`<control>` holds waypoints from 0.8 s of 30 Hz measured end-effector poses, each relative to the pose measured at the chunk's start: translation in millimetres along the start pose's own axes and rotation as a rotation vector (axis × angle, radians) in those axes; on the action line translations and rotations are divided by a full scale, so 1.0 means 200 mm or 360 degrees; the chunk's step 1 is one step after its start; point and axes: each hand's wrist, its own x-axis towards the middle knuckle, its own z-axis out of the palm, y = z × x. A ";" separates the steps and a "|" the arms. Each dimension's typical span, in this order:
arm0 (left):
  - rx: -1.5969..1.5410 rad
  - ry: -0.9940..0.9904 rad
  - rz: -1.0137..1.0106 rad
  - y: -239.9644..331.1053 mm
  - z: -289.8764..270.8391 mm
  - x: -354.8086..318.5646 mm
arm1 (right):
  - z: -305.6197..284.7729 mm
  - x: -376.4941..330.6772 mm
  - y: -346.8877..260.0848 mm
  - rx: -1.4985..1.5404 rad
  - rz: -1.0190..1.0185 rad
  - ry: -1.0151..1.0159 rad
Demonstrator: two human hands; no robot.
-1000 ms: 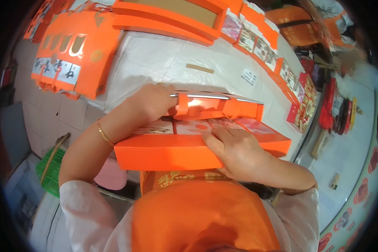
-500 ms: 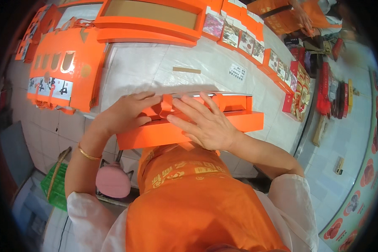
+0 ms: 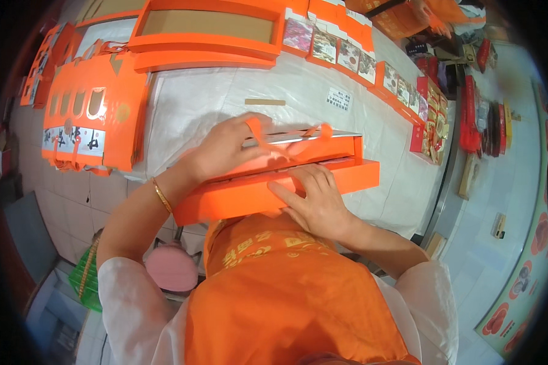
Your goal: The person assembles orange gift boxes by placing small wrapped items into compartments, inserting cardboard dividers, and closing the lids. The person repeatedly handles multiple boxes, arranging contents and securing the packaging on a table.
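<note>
A long flat orange box (image 3: 347,176) lies at the near edge of the white-covered table (image 3: 213,103), in front of my orange apron. My left hand (image 3: 225,146) rests on top of its left part, fingers spread over the lid and an orange ribbon handle (image 3: 259,131). My right hand (image 3: 313,201) presses flat against the box's front side, fingers pointing up over the edge. A pale inner layer shows along the top of the box. A gold bangle sits on my left wrist.
Flat orange carrier bags (image 3: 91,115) hang over the table's left edge. A large open orange tray (image 3: 207,30) lies at the back. A row of small picture boxes (image 3: 359,61) runs along the right. A pink stool (image 3: 170,267) and green basket (image 3: 85,280) stand on the floor.
The open box with its visible contents is now covered. My right hand slid from the top down to the front side; my left hand shifted onto the lid near the ribbon handle.
</note>
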 end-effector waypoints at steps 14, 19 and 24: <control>0.0562 0.0295 -0.0381 0.19 0.02 -0.19 | 0.09 0.19 0.11 -0.0055 0.0331 -0.0236; 0.1069 0.0280 -0.0270 0.12 0.28 -0.27 | 0.34 0.16 0.19 0.0094 0.0578 0.0179; 0.1149 0.0399 -0.0110 0.09 0.26 -0.25 | 0.23 0.02 0.34 0.0301 0.0409 0.0320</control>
